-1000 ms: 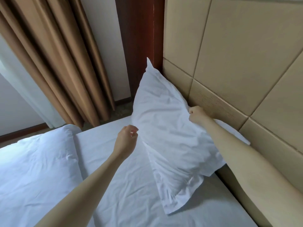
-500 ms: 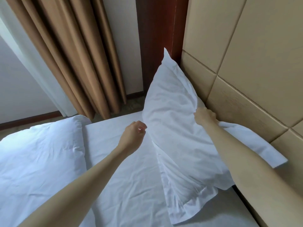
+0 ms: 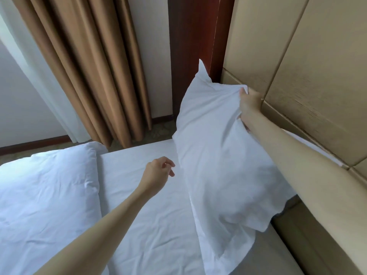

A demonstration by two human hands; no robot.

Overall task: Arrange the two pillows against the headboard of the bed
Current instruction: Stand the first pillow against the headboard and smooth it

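A white pillow [image 3: 216, 155] stands tilted on the bed, leaning toward the tan padded headboard [image 3: 309, 80] on the right. My right hand [image 3: 248, 104] grips its upper edge, bunching the cloth close to the headboard. My left hand [image 3: 158, 171] hovers just left of the pillow over the white sheet [image 3: 151, 211], fingers loosely curled and holding nothing. A thin strip of white cloth [image 3: 309, 144] shows behind my right forearm along the headboard; I cannot tell whether it is a second pillow.
A folded white duvet [image 3: 45, 191] covers the left part of the bed. Beyond the bed's far edge are brown curtains [image 3: 87, 66], a dark red wooden post [image 3: 192, 46] and patterned carpet [image 3: 158, 132].
My right hand has lifted the pillow's top edge higher and bunched it near the headboard. My left hand has let its fingers open slightly and stays beside the pillow.
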